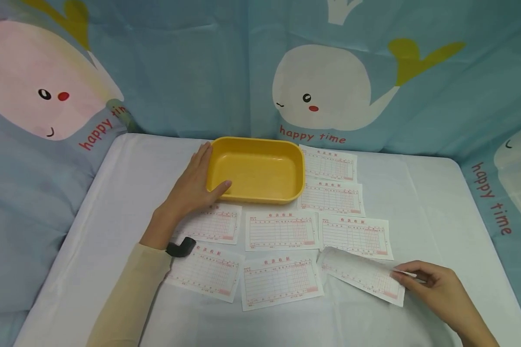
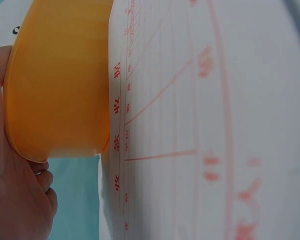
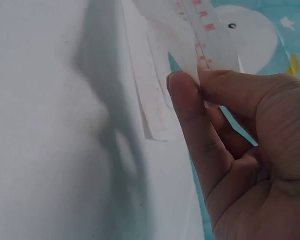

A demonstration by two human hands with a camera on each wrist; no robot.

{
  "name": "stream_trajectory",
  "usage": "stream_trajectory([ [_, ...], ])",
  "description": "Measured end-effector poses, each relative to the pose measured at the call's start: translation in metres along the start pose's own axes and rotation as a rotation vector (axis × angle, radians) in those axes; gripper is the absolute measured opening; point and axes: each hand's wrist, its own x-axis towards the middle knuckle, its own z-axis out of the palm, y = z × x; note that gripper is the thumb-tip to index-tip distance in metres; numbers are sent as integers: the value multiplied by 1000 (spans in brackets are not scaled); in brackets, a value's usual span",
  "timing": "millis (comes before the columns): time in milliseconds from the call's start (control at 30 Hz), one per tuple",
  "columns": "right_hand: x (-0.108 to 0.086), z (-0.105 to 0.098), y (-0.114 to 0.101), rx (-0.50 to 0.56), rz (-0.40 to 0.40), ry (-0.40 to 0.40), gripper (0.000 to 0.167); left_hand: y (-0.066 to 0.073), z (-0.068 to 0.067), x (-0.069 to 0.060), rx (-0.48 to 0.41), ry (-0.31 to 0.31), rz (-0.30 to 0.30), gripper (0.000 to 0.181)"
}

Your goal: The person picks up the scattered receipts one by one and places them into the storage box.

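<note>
A yellow plastic tray [image 1: 256, 176] stands on the table in the head view. My left hand [image 1: 195, 180] holds its left end, thumb over the near rim and fingers along the side; the left wrist view shows the tray's outer wall [image 2: 60, 90] beside the palm. My right hand [image 1: 438, 289] pinches the right end of a printed receipt slip [image 1: 360, 274] between thumb and index finger. The slip is bent, its right end raised off the cloth. In the right wrist view the pinched slip [image 3: 217, 35] rises from the fingertips.
Several more receipt slips with red print lie flat, among them one slip [image 1: 282, 231] before the tray and another [image 1: 282, 284] nearer me. Two slips, including one [image 1: 332, 164], lie by the tray's right side. A blue curtain [image 1: 178, 72] hangs behind the white tablecloth [image 1: 417, 193].
</note>
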Motion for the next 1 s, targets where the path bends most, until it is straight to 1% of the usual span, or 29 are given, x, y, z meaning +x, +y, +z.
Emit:
stream_trajectory([
  [67, 2, -1, -1, 33, 17, -17, 17, 0, 0, 0, 4, -1, 0, 107],
  [167, 6, -2, -3, 80, 32, -7, 20, 1, 0, 1, 3, 2, 3, 108],
  [467, 22, -6, -21, 175, 31, 111, 22, 1, 0, 1, 1, 4, 4, 107],
  [700, 41, -3, -39, 311, 24, 201, 15, 2, -1, 1, -2, 6, 8, 107],
  [867, 53, 0, -53, 394, -32, 229, 15, 1, 0, 1, -6, 2, 3, 107],
  [933, 58, 1, -60, 437, -61, 224, 15, 1, 1, 1, -8, -6, -3, 108],
  [1000, 62, 4, -66, 444, -85, 218, 15, 1, 0, 0, -4, -21, -7, 108],
])
